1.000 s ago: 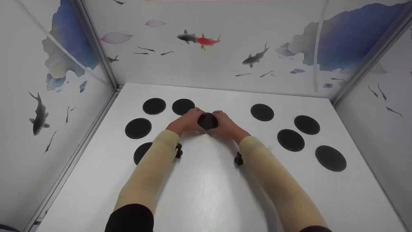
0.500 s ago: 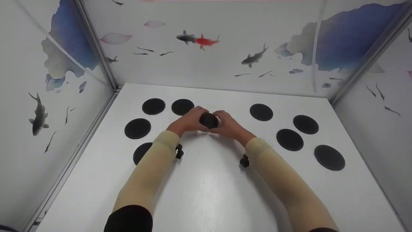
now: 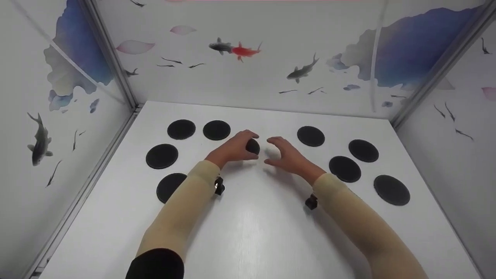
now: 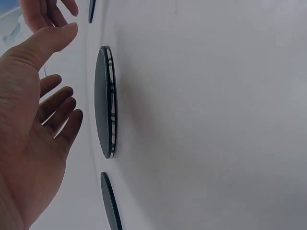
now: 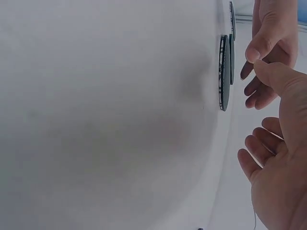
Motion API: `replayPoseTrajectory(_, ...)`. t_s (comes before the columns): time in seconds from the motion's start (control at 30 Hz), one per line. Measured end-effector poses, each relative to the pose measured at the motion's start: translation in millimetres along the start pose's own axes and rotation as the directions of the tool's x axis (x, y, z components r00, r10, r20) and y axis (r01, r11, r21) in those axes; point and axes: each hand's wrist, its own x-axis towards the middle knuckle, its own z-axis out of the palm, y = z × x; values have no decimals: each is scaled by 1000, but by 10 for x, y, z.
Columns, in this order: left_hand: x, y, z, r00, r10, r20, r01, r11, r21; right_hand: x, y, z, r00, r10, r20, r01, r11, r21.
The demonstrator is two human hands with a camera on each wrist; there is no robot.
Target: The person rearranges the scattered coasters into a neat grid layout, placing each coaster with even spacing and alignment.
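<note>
A black round disc (image 3: 253, 147) lies between my two hands near the middle of the white table. Its edge, seen in the left wrist view, shows a thick dark disc (image 4: 106, 103) with a black-and-white band along its side. My left hand (image 3: 234, 148) arches around the disc's left side and partly covers it from above; in its wrist view the relaxed fingers (image 4: 62, 108) stand apart from it. To the right, my right hand (image 3: 290, 157) is spread in a loose C shape, holding nothing, with a gap between its fingertips and the disc.
Several flat black discs lie to the left, such as this one (image 3: 162, 156), partly reaching under the left sleeve. Several more, including one disc (image 3: 391, 190), lie at right. White walls (image 3: 248, 73) printed with fish enclose the table on three sides.
My right hand has drawn away rightward from the disc, and its fingers have spread. The left hand stays around the disc's left side. The camera view has shifted slightly.
</note>
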Motion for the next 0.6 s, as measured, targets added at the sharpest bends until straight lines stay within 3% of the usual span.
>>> replayPoseTrajectory(0.37, 153, 399, 257, 992, 121, 26, -121, 993, 8, -502, 206, -227, 996, -23, -88, 30, 997, 76)
replayPoseTrajectory(0.6, 315, 678, 512, 986, 154, 61, -157, 987, 39, -824, 386, -394, 989, -11, -147, 23, 996, 82)
